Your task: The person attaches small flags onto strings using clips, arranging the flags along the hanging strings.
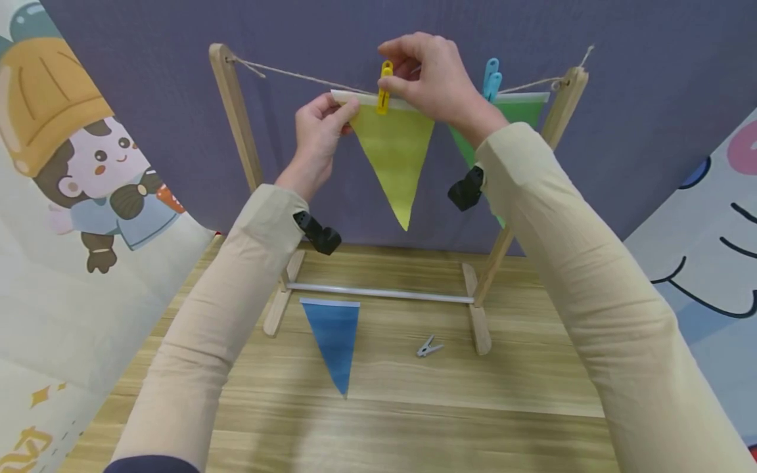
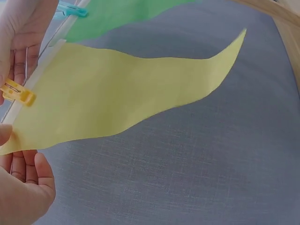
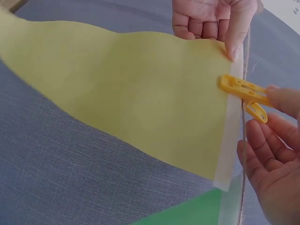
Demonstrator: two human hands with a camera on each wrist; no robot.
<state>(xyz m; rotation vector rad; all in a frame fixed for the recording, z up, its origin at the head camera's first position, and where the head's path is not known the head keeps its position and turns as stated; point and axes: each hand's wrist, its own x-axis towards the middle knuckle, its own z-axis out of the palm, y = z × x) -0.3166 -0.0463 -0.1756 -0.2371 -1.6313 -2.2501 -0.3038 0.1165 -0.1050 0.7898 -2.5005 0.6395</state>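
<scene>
A yellow triangular pennant (image 1: 397, 151) with a white top band hangs point-down at the string. My left hand (image 1: 319, 135) pinches the band's left corner between thumb and fingers. A yellow clothespin (image 1: 384, 92) is clipped over the band near its middle. My right hand (image 1: 434, 75) holds the clothespin's handle end, with the thumb (image 3: 283, 99) on one leg and the fingers by the other. Farther right, a green pennant (image 1: 523, 112) hangs from the string by light blue clothespins (image 1: 492, 80), partly hidden behind my right wrist.
The string (image 1: 301, 75) runs between two wooden posts (image 1: 236, 112) of a stand, joined low by a pale rod (image 1: 378, 292). On the wooden table (image 1: 414, 420) lie a blue pennant (image 1: 332, 341) and a grey clothespin (image 1: 429, 346). A grey-blue panel (image 1: 160, 131) stands behind.
</scene>
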